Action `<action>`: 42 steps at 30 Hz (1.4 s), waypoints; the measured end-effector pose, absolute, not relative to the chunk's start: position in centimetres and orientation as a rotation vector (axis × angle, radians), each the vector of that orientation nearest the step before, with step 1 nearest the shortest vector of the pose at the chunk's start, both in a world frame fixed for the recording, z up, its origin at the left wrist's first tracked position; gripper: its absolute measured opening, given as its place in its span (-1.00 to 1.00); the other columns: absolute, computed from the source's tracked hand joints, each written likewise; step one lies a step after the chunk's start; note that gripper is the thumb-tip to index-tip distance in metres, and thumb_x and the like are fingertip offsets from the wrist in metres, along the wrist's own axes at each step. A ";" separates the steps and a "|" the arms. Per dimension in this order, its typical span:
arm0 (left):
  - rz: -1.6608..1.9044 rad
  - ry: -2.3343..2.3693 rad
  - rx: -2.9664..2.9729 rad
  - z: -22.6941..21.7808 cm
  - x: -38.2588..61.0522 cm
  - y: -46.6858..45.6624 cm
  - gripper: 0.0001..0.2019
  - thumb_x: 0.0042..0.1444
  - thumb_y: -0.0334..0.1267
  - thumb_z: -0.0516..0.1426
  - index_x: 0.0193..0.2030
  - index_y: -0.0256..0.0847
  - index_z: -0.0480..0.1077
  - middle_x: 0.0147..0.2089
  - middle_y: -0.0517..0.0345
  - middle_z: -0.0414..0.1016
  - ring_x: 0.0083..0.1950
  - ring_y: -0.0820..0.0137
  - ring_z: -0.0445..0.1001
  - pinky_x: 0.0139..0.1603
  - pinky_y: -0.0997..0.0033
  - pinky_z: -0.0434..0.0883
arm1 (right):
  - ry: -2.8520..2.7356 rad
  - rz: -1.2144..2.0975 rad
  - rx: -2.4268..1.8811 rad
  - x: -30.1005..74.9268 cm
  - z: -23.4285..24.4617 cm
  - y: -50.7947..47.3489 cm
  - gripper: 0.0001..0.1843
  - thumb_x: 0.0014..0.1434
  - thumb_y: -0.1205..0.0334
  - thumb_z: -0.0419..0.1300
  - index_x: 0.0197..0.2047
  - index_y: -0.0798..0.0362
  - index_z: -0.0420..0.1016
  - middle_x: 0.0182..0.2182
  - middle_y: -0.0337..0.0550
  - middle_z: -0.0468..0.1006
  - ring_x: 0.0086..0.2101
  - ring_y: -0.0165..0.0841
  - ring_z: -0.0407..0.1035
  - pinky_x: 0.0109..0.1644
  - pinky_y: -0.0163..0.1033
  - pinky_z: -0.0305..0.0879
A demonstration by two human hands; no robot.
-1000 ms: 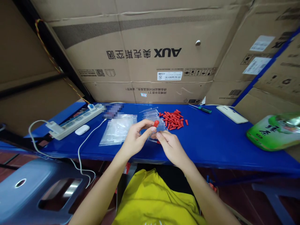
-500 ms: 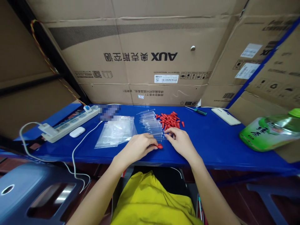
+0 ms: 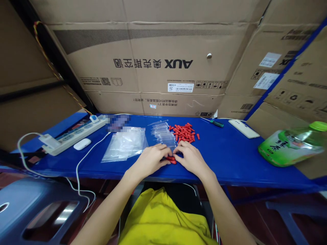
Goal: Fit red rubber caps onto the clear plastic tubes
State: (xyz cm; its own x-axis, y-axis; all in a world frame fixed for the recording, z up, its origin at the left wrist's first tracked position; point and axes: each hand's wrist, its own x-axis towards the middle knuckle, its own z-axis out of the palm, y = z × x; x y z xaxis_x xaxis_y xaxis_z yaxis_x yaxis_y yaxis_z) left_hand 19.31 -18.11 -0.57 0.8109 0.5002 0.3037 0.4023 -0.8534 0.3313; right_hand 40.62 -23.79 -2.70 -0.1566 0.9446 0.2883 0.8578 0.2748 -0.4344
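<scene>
My left hand (image 3: 153, 157) is closed, its thumb and fingers around red rubber dropper bulbs (image 3: 173, 161), two of which show at its fingertips. Close beside it, my right hand (image 3: 190, 156) has curled fingers meeting the left fingertips at these bulbs. Whatever the right fingers pinch is hidden. Just beyond both hands lies a row of clear thin dropper tubes (image 3: 162, 132), side by side, some with red bulbs at their right ends. A loose pile of red bulbs (image 3: 184, 131) lies to the right of the tubes.
On the blue table (image 3: 230, 160) are clear plastic bags (image 3: 125, 143), a white power strip (image 3: 76, 134), a white earphone case (image 3: 82, 144), a screwdriver (image 3: 216, 123), a pale phone (image 3: 243, 128) and a green drink bottle (image 3: 288, 148). Cardboard (image 3: 153, 41) walls the back.
My right hand has moved left and nearer to me, from beside the tubes to my left fingertips. A second red bulb now shows at the left hand. The view has shifted slightly.
</scene>
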 end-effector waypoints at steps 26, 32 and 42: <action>0.833 1.123 2.638 -1.8 21.6 -19.4 -0.71 0.53 -0.28 -0.14 0.23 -0.13 0.29 0.06 0.02 0.61 -0.02 0.25 0.63 -0.06 0.32 0.51 | -1.562 0.055 -1.743 44.6 -2.9 -23.3 -0.75 0.29 0.24 0.22 0.04 -0.05 0.54 -0.14 -0.09 0.65 -0.22 -0.17 0.48 -0.03 -0.04 0.40; 0.871 1.137 2.699 -1.8 22.1 -19.6 -0.78 0.49 -0.18 -0.06 -0.11 -0.19 0.33 -0.10 0.02 0.52 -0.12 0.22 0.48 -0.03 0.22 0.40 | -1.616 -0.077 -1.836 45.4 -4.5 -22.7 -0.63 0.32 0.21 0.22 0.18 -0.06 0.55 0.03 0.04 0.53 -0.02 -0.03 0.41 0.12 0.07 0.41; 1.193 1.032 2.721 -3.3 21.7 -18.9 -0.55 0.39 -0.35 0.06 -0.58 -0.19 0.14 -0.57 0.27 0.20 -0.49 0.45 0.19 -0.30 0.37 0.15 | -1.786 -0.167 -1.741 44.8 -5.4 -22.4 -0.51 0.38 0.32 0.09 0.32 -0.08 0.51 0.28 -0.01 0.48 0.11 0.05 0.27 0.23 0.19 0.39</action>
